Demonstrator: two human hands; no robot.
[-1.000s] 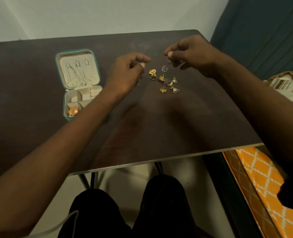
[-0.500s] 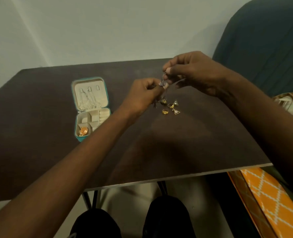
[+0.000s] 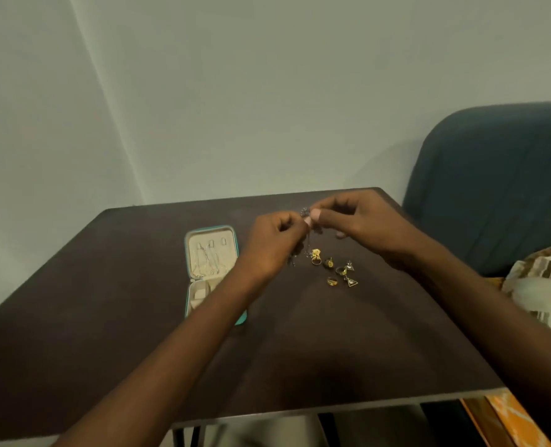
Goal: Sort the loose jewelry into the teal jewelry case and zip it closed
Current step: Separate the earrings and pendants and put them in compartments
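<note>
The teal jewelry case (image 3: 210,230) lies open on the dark table (image 3: 106,317), with chains clipped in its cream lid; my left forearm covers part of its lower tray. To its right, above the table, my left hand (image 3: 272,245) and my right hand (image 3: 358,221) meet, both pinching a small silver piece (image 3: 305,212) with a thin chain hanging below it. Under the hands lie several loose pieces: a gold flower ring (image 3: 315,255), gold rings (image 3: 332,281) and triangular earrings (image 3: 351,281).
A dark teal sofa back (image 3: 493,175) rises at the right. A striped cushion (image 3: 545,285) sits beside the table's right edge, and orange patterned fabric (image 3: 513,417) lies below its front right corner. A pale wall stands behind.
The hands have come together and lifted the silver piece off the table. The camera has tilted up, so the table and case sit lower in view.
</note>
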